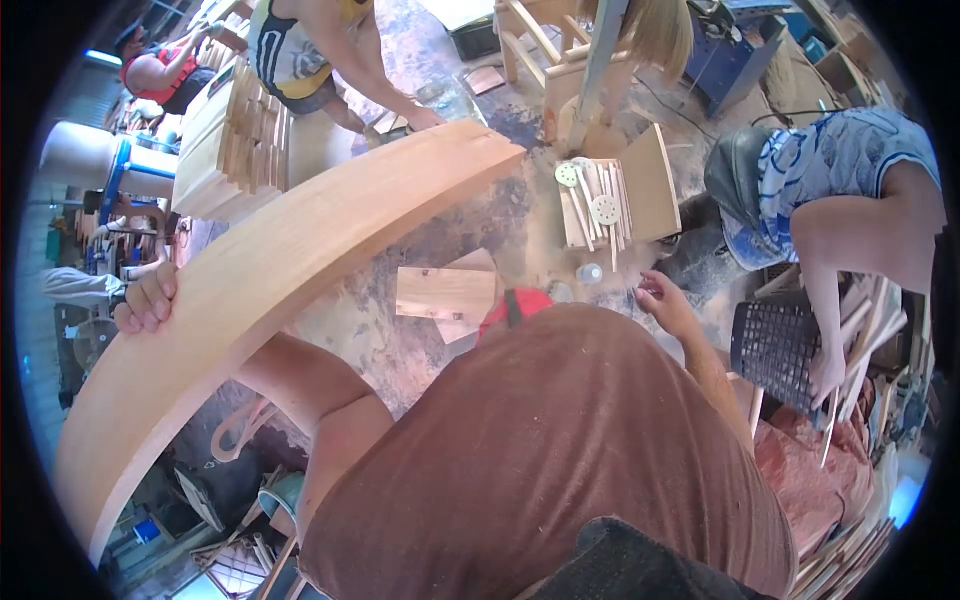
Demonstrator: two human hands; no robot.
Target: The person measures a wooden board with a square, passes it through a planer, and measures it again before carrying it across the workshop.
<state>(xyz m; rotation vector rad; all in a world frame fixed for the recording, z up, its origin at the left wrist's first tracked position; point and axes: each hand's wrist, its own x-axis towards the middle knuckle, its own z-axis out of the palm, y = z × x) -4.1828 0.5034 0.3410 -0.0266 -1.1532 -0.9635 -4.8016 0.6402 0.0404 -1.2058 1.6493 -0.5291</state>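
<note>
A long, thick wooden plank (300, 235), looking curved in the wide lens, slants across my left side. My left hand (150, 298) grips its edge, fingers wrapped over the near face, with my forearm passing behind it. At the plank's far end a co-worker's hand (425, 118) is close to the wood; whether it touches cannot be made out. My right hand (665, 303) hangs beside my body, fingers loosely bent and apart, with nothing visible in it. Nearest to it are a small clear container (590, 273) and a box holding wooden sticks (612, 215).
Stacked boards (235, 145) stand at the upper left beside a co-worker. On the floor ahead lie short wooden boards (445, 292). To my right, another person bends over a black plastic crate (770, 345) and holds sticks. A wooden frame (540, 50) stands at the back.
</note>
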